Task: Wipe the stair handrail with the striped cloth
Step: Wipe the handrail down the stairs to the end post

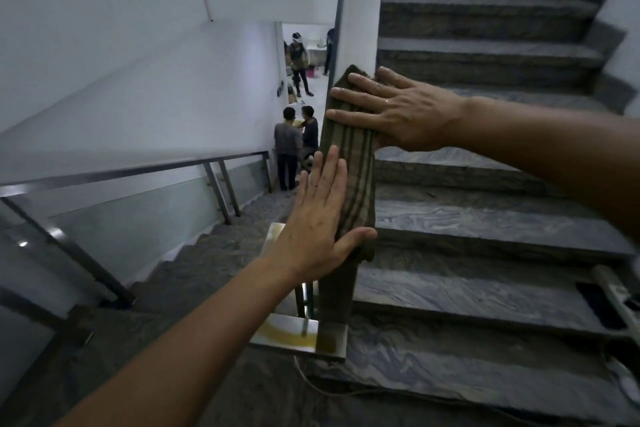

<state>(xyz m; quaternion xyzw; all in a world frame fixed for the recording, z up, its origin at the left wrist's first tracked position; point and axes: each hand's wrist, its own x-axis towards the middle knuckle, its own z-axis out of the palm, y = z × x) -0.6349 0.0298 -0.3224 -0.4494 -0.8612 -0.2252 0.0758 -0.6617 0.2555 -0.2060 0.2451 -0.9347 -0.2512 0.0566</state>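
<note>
- The fingers (349, 114) of the right hand (398, 111) are spread flat and pressed on the upper end of the cloth (353, 163); nothing is clenched.
- The fingers (323, 180) of the left hand (318, 225) are likewise extended, laid along the cloth's left side, with the thumb hooked over its lower end.
- The cloth, olive with darker stripes, is draped lengthwise over the sloping handrail (337, 291), which is mostly hidden beneath it; a bare stretch is seen below the left hand.
- The step in hand is judged to be the wipe itself, the cloth being held down by both palms.
- For the next move, steady downward pressure and a slide along the rail are called for, with the cloth kept wrapped so that it is not dragged off.
- Both forearms are extended forward, the right from the right edge, the left from below.
- Steps (485, 218) are seen rising on the right.
</note>
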